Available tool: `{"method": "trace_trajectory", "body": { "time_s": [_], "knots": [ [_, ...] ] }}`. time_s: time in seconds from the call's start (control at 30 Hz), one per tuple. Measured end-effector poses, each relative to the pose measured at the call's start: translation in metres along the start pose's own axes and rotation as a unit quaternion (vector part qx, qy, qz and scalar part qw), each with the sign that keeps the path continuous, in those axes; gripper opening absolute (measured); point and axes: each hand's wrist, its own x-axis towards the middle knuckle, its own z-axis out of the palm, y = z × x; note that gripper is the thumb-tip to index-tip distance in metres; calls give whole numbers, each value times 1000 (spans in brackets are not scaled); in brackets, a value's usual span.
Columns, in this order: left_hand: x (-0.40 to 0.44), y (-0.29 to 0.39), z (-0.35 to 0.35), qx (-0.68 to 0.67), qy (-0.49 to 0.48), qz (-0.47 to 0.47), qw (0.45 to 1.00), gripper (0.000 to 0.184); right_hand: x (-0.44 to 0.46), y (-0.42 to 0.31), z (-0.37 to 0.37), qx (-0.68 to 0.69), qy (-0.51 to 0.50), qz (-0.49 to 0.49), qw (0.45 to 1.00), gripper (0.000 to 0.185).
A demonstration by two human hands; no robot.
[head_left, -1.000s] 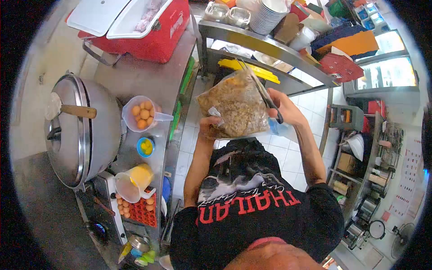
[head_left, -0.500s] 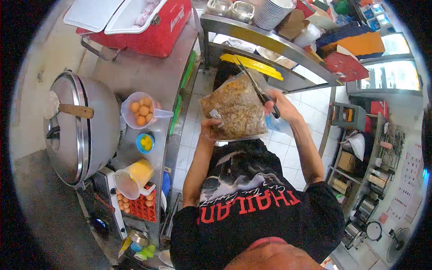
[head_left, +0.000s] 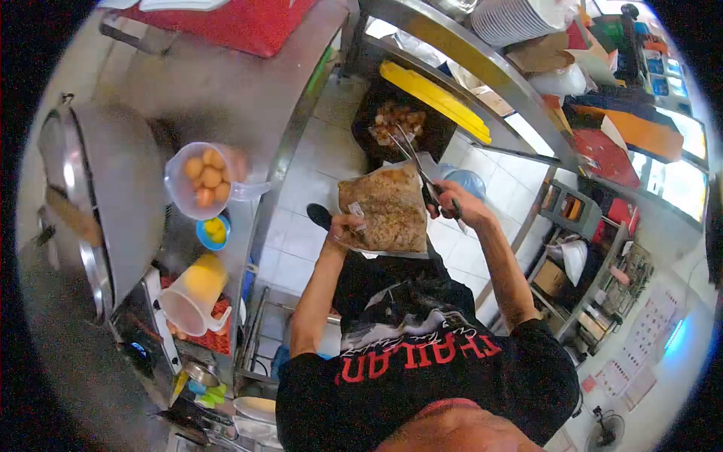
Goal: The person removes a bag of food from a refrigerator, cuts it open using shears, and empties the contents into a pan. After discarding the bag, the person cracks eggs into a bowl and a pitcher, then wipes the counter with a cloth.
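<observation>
My left hand (head_left: 346,228) grips the lower left edge of a clear plastic bag (head_left: 388,211) filled with a brown, crumbly food. A small white label shows on the bag beside my thumb. In my right hand (head_left: 461,203) is a pair of scissors (head_left: 422,172), fingers around the dark handles. The blades point up and away, slightly parted at the tips, and overlap the bag's upper right corner in view. Whether they touch the plastic I cannot tell. Beyond the bag, a black bin (head_left: 364,124) holds brownish scraps.
On the steel counter (head_left: 226,98) at left stand a jug of eggs (head_left: 175,181), a blue cup of yolks (head_left: 220,239), a jug of yellow liquid (head_left: 181,305) and a large cooker (head_left: 128,196). A steel shelf (head_left: 482,45) with stacked bowls (head_left: 516,22) runs along the upper right.
The view has shifted. The bag has come lower and flatter, uncovering the bin of scraps. The scissors have moved from across the bag's face to its upper right corner.
</observation>
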Motion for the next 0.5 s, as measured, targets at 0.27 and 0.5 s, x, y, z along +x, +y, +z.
{"method": "trace_trajectory", "body": {
  "time_s": [0.27, 0.5],
  "knots": [
    [47, 5, -33, 109, 93, -115, 983, 76, 27, 28, -41, 6, -25, 83, 996, 46],
    [62, -11, -33, 76, 59, -105, 990, 77, 48, 24, -56, -13, -4, 102, 995, 66]
  ]
}}
